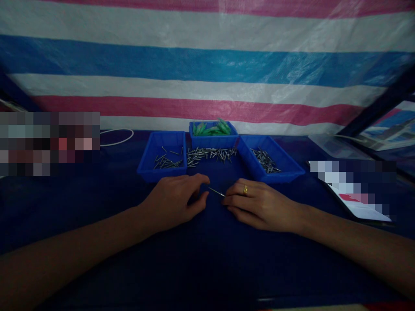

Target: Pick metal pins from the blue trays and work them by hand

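Observation:
Pinched in my right hand (256,203) is a thin metal pin (215,191), thicker and brighter near the fingertips, much like a blind rivet. Its thin end points left, toward my left hand (178,196), which is open with thumb and fingers apart and nothing visible between them. Loose metal pins (212,154) lie on the dark blue table beyond both hands. More of them are in the left blue bin (162,172) and in the right blue bin (285,176).
A third blue bin (214,139) at the back holds green pieces (212,129). A partly blurred phone-like device (359,207) lies at right. A white cable (125,141) curves at back left beside a blurred area. Striped plastic sheeting (207,65) hangs behind the table.

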`<state>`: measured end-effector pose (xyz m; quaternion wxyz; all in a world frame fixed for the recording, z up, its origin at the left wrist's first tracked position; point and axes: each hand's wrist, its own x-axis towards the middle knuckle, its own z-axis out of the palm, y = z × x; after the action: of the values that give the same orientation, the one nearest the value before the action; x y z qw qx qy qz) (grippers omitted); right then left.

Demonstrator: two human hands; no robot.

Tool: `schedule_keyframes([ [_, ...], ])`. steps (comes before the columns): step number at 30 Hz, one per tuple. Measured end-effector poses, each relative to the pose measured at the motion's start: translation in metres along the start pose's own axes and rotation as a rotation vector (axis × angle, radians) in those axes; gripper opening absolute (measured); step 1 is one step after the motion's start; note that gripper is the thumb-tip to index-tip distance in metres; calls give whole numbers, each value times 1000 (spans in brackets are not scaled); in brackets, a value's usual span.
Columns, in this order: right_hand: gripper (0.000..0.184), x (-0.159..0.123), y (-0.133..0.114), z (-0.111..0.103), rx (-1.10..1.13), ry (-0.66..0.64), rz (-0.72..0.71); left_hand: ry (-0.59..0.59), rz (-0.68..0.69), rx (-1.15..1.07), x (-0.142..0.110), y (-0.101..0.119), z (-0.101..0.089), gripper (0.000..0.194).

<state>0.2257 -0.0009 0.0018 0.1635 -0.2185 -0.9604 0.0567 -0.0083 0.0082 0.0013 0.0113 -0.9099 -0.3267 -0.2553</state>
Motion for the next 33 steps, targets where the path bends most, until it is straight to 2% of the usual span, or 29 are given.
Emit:
schedule_keyframes([
  [2, 21, 0, 0, 0, 90, 34, 76, -20, -20, 29, -1, 1, -1, 17],
  [4, 21, 1, -1, -1, 184, 95, 182, -55, 40, 101, -2, 1, -2, 14],
  [8, 26, 2, -3, -2, 372, 270, 491, -130, 123, 201, -4, 0, 0, 13],
  [11, 46, 1, -6, 1, 561, 452, 625, -172, 114, 208, -2, -1, 0, 15],
  [14, 72, 0, -8, 4, 662, 541, 593, -190, 111, 205, 0, -1, -1, 16],
  [16, 80, -1, -8, 6, 647, 498, 562, -191, 108, 207, 0, -1, -1, 16],
  [18, 79, -1, -8, 6, 589, 395, 527, -192, 109, 210, -1, -1, -1, 17],
  [22, 60, -3, -10, 6, 344, 128, 387, -196, 110, 219, -1, -2, 0, 18],
  [24, 49, -3, -11, 5, 229, 37, 319, -206, 102, 224, -1, -2, 1, 18],
  [27, 41, -2, -11, 5, 132, -22, 269, -232, 81, 226, 1, -1, 1, 18],
  [33, 42, -1, -6, 5, 47, -48, 274, -227, -50, 270, -1, 0, 2, 22],
])
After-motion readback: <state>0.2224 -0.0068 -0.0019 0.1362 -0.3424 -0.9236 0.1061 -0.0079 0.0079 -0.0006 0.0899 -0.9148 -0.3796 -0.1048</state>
